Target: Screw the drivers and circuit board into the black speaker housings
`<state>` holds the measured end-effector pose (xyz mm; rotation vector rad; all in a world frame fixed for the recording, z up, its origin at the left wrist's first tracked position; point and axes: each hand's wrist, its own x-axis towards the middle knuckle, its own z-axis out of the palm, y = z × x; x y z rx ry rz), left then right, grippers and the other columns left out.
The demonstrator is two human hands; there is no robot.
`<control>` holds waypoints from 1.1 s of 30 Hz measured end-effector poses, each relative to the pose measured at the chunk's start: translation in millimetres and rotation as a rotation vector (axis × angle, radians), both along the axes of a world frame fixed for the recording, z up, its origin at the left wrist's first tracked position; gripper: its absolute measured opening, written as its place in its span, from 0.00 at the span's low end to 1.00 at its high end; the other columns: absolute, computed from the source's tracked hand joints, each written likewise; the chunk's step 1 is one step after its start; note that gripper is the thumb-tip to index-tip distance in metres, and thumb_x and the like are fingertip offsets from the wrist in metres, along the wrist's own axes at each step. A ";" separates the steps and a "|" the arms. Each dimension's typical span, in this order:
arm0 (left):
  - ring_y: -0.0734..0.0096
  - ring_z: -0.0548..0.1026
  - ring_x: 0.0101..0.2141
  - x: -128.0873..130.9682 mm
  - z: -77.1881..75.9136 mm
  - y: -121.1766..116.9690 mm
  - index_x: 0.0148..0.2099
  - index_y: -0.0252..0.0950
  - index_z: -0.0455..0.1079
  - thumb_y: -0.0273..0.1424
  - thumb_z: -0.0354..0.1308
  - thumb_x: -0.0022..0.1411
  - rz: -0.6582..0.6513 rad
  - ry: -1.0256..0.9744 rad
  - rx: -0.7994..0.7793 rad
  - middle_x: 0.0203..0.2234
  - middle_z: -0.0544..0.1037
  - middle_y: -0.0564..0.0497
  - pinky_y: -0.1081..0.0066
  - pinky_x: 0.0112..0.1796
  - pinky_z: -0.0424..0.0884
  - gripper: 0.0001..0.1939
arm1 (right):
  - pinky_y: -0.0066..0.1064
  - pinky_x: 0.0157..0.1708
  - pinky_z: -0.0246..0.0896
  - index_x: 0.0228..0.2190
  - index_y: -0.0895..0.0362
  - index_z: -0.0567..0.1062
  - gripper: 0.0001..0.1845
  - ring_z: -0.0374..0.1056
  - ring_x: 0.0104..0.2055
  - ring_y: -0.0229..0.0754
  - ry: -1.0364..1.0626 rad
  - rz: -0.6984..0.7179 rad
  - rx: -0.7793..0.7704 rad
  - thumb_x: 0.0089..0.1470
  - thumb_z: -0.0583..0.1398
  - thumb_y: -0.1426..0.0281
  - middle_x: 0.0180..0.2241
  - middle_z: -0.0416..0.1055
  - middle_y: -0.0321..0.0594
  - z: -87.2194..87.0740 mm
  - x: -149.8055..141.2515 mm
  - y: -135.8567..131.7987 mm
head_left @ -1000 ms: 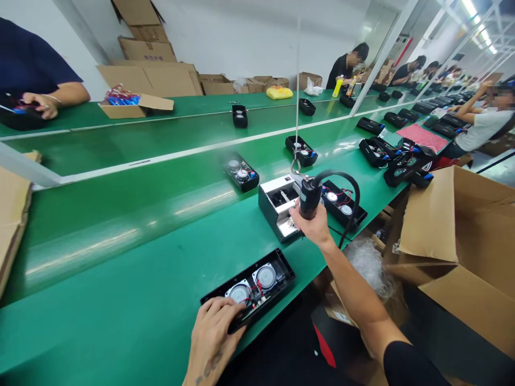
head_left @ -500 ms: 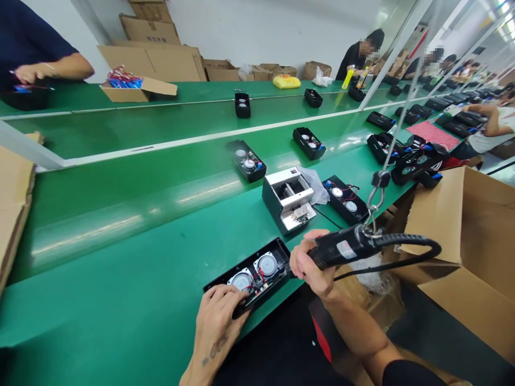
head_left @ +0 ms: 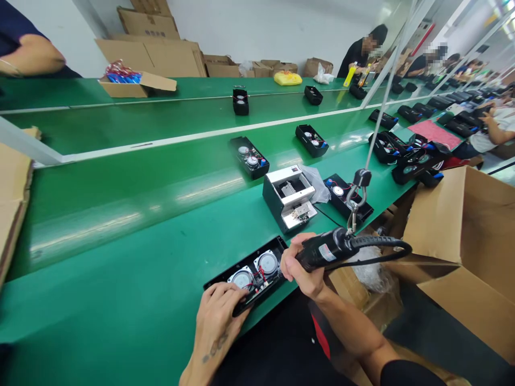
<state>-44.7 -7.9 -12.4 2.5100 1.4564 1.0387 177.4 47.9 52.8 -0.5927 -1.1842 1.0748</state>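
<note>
belt point(head_left: 120, 214): we log glossy green;
speaker housing point(head_left: 241, 265): we see black;
speaker cones point(head_left: 267, 263): silver-grey, ringed;
wires point(head_left: 259, 276): red;
electric screwdriver point(head_left: 324, 250): black, white label;
cartons point(head_left: 436, 225): plain brown;
bag point(head_left: 288, 78): yellow;
mat point(head_left: 434, 134): pink;
tattoo point(head_left: 215, 347): dark
</note>
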 end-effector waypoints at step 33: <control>0.64 0.82 0.43 -10.4 -11.3 -11.0 0.46 0.42 0.76 0.28 0.60 0.72 -0.094 0.068 -0.051 0.36 0.85 0.54 0.61 0.53 0.67 0.04 | 0.27 0.17 0.57 0.45 0.50 0.67 0.17 0.57 0.14 0.32 0.064 -0.014 -0.311 0.61 0.68 0.64 0.19 0.64 0.20 -1.4 -0.4 10.4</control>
